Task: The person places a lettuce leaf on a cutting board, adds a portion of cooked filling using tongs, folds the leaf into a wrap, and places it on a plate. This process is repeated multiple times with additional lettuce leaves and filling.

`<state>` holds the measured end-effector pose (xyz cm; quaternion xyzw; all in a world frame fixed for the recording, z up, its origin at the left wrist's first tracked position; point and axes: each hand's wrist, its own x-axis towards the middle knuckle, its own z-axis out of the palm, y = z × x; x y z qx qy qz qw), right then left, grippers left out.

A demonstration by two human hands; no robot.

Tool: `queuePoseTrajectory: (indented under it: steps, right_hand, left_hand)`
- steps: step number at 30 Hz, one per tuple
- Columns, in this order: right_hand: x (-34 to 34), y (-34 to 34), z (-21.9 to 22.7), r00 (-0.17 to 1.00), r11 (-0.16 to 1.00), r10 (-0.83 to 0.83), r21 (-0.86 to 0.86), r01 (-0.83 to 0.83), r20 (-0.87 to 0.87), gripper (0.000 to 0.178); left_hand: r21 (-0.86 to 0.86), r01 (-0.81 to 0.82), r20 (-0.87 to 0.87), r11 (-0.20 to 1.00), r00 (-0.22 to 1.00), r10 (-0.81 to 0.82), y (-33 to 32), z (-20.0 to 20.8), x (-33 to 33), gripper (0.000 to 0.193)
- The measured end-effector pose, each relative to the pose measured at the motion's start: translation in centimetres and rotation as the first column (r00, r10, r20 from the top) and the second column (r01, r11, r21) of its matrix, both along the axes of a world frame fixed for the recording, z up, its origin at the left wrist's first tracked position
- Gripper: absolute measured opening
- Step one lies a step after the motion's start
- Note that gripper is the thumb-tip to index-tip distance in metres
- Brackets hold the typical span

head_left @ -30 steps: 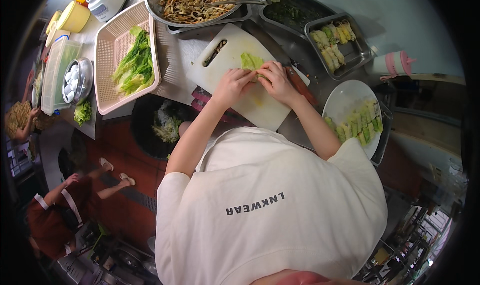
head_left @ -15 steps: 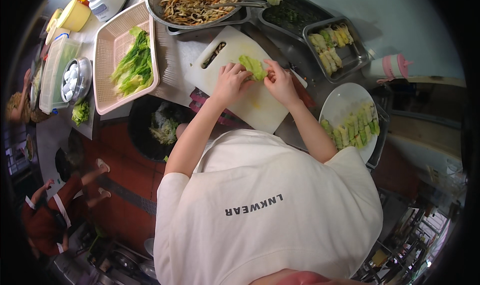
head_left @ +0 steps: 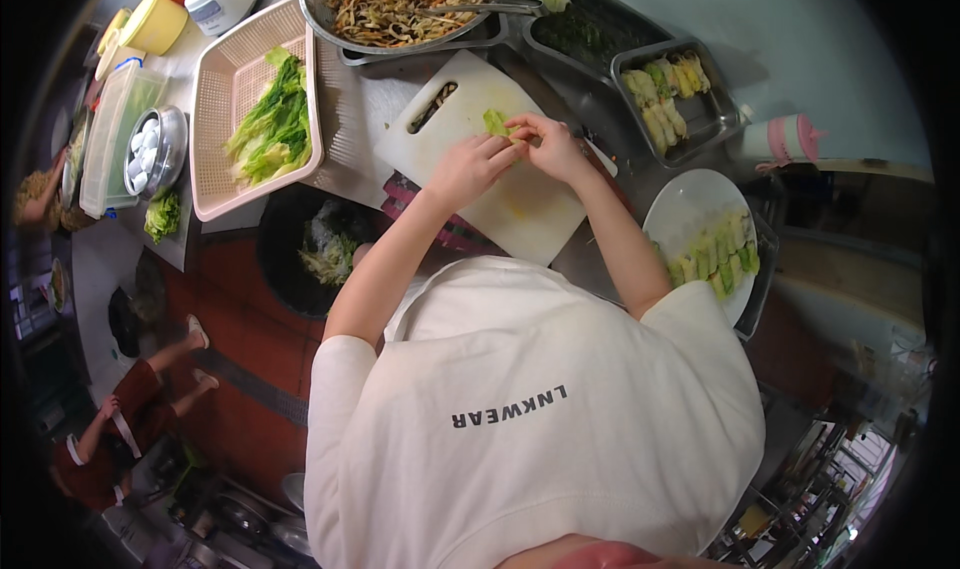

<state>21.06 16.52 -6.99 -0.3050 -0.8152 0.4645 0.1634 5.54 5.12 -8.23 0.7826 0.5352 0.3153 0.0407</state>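
Over the white cutting board (head_left: 540, 219), my left hand (head_left: 468, 172) and my right hand (head_left: 552, 151) meet with fingertips pressed together on a pale green lettuce leaf (head_left: 495, 121). Most of the leaf is hidden under the fingers; only its far end shows. Any filling inside it is out of sight. Dark and pale shreds lie in the board's handle slot (head_left: 433, 107). To the right, an oval white plate (head_left: 680, 201) bears rows of green lettuce rolls (head_left: 722, 251). Behind it, more rolls (head_left: 660, 94) sit in a metal tray (head_left: 712, 119).
A pink basket (head_left: 215, 119) holds lettuce leaves (head_left: 275, 129). At the back stands a large bowl (head_left: 330, 37) of shredded filling (head_left: 400, 4) with tongs (head_left: 485, 5) across it. A pink-lidded cup (head_left: 790, 139) is at right. Another person (head_left: 130, 414) is at lower left.
My right hand has moved slightly left and closer to my left hand. The lettuce leaf, spread wider before, is now gathered smaller under my fingers.
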Motion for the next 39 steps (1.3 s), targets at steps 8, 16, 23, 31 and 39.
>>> queuePoseTrajectory:
  steps: [8,16,23,31,39]
  right_hand:
    - [0.7,-0.1,-1.2,0.979,0.991,-0.056,0.107,0.078,-0.194,0.031]
    - [1.6,-3.9,-1.2,0.970,0.969,-0.024,0.234,0.082,-0.242,0.033]
    - [1.2,-2.4,-2.8,0.986,0.889,-0.015,0.449,0.088,-0.164,0.029]
    - [1.8,-2.9,-1.1,1.000,0.863,0.012,0.505,-0.025,0.029,0.021]
    - [2.6,-3.9,-0.9,0.976,0.958,0.092,0.283,-0.034,-0.195,0.023]
  left_hand:
    - [-0.124,-0.026,0.232,0.992,0.971,0.055,1.0,-0.9,-0.2,0.032]
    - [-0.054,-0.149,0.197,0.987,0.968,0.157,2.1,-1.2,-0.8,0.030]
    - [-0.045,-0.122,0.310,0.992,0.942,0.130,1.2,-0.7,-0.7,0.030]
    - [-0.063,-0.141,0.223,0.988,0.963,0.151,0.1,-1.4,-0.1,0.027]
    - [-0.169,-0.190,0.119,0.967,0.970,0.211,-0.7,-0.9,-0.3,0.033]
